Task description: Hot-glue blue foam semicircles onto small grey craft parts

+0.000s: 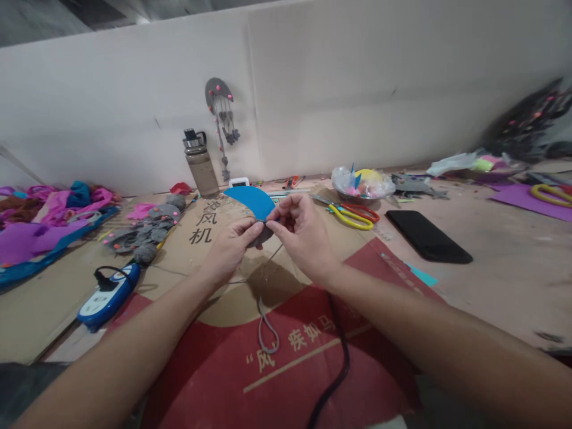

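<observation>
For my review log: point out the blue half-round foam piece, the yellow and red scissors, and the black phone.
blue half-round foam piece point(248, 199), head view, middle of its flat face.
yellow and red scissors point(354, 215), head view, on the handles.
black phone point(428, 236), head view, middle of its screen.

left hand point(230, 247) bare | right hand point(304, 235) bare | forearms unsleeved | no rings

Scissors point(354, 215), phone point(428, 236) block right; cardboard point(210, 271) bare near.
</observation>
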{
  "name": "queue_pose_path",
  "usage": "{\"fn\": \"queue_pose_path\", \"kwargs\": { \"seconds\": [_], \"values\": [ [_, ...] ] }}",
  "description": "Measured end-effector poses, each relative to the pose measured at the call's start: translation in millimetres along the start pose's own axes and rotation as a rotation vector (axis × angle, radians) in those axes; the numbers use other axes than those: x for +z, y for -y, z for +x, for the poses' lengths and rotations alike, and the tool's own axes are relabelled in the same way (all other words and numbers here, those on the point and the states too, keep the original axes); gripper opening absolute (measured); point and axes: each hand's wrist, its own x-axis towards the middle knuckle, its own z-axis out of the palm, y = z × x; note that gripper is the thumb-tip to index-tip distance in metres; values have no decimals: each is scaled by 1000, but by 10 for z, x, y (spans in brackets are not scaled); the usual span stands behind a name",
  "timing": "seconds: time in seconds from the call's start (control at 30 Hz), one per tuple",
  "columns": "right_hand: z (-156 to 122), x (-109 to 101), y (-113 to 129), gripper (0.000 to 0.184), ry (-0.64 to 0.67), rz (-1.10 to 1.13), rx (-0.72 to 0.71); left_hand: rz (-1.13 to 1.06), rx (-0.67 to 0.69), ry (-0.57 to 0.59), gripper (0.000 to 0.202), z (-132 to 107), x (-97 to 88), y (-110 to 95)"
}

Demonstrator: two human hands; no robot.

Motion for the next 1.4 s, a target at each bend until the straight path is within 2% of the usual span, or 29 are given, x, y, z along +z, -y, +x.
{"fn": "queue_pose_path", "kwargs": {
  "seconds": [0.1, 0.27, 0.5, 0.63, 0.8, 1.0, 1.13, 1.4],
  "values": [
    [-22, -14, -2, 24, 40, -48, -50, 73, 37, -19, 24, 3, -31, 4],
    [-38, -21, -11, 24, 45, -76, -47, 112, 52, -86, 22, 7, -25, -23],
    [-33, -36, -91, 24, 40, -125, -69, -85, -90, -138, 13, 2, -4, -39],
    [-38, -51, -117, 20, 61, -282, -160, -231, -153, -127, 12, 2, 12, -60],
    [-35, -83, -105, 11, 147, -515, -318, -238, -146, -83, 15, 19, -10, -37],
    [-51, -85, -117, 5, 209, -553, -404, -225, -125, -84, 19, 16, -28, -59],
    [-79, -93, -95, 5, 246, -494, -421, -190, -109, -171, 23, 67, -134, -55],
    [-123, -118, -18, 13, 395, -436, -477, -73, -102, -408, 26, 269, -543, 131]
  ]
}}
